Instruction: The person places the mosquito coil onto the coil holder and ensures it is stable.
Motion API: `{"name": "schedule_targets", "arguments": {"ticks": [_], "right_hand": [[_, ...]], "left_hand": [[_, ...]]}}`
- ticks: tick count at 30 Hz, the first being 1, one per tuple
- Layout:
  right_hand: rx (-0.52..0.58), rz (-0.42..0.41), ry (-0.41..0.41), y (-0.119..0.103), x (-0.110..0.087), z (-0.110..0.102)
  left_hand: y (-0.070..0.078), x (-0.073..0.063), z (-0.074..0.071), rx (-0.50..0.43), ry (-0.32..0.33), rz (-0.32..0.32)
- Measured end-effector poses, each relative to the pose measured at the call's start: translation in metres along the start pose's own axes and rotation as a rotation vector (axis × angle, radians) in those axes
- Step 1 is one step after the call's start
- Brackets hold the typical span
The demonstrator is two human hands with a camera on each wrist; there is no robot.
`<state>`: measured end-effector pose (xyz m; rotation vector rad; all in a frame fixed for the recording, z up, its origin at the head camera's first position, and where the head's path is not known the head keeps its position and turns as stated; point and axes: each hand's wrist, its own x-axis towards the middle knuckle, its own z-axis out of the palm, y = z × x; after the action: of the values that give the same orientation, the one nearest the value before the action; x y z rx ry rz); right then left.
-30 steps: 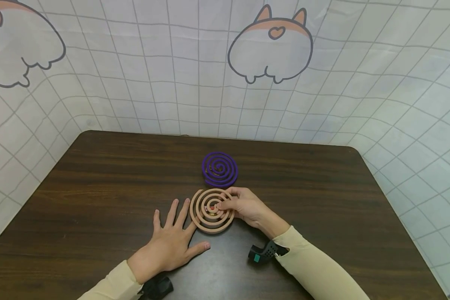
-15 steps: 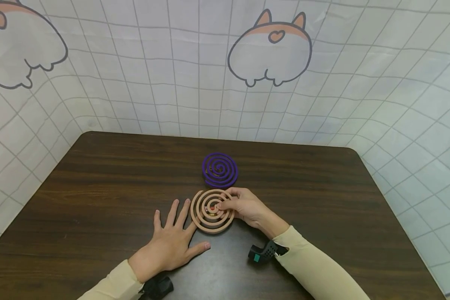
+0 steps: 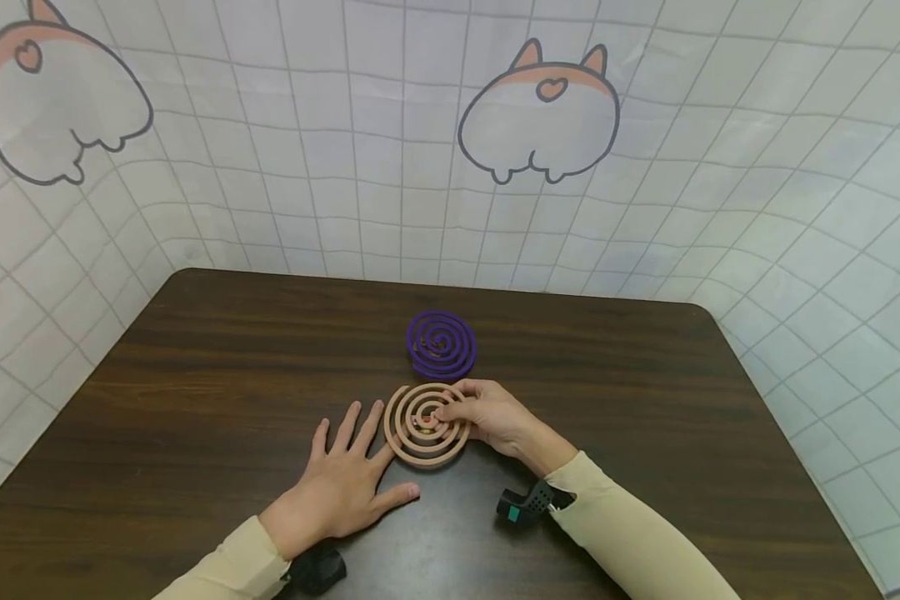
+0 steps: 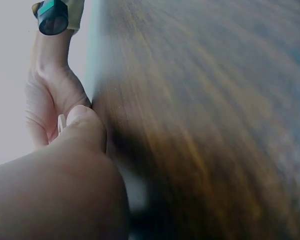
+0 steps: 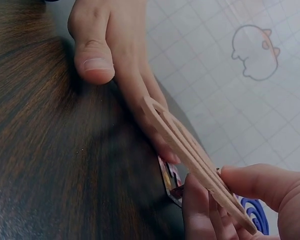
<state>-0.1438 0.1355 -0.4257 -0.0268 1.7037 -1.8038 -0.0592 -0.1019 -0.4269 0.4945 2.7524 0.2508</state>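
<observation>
My right hand (image 3: pixel 498 417) pinches a beige mosquito coil (image 3: pixel 426 463) between thumb and fingers near its centre. The right wrist view shows this coil (image 5: pixel 177 145) edge-on, tilted above the table. Below it lies a small flat piece with a colourful print (image 5: pixel 166 175), partly hidden by the coil and fingers. My left hand (image 3: pixel 337 496) lies on the table with its fingers spread, and its index finger reaches under the coil. In the right wrist view, a fingertip of that left hand (image 5: pixel 120 50) is right at the printed piece.
A purple mosquito coil (image 3: pixel 441 340) lies just behind the beige one, with something gold-coloured showing under its rings. The dark wooden table (image 3: pixel 232 350) has rounded far corners. A white gridded curtain (image 3: pixel 307 150) with printed animal drawings hangs behind and at both sides.
The head view has tilted up slightly, so the curtain drawings and the table's far edge sit lower. Both hands and both coils keep the same arrangement.
</observation>
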Motion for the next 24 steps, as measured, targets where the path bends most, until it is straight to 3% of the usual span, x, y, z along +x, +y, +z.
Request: {"name": "schedule_targets", "arguments": {"ticks": [14,24], "right_hand": [[0.027,0.008,-0.027,0.001,0.0,-0.002],[0.033,0.003,-0.024,0.003,0.001,-0.003]], "left_hand": [[-0.007,-0.003,-0.006,0.011,-0.028,0.019],[-0.017,-0.012,-0.012,0.021,-0.065,0.013]]}}
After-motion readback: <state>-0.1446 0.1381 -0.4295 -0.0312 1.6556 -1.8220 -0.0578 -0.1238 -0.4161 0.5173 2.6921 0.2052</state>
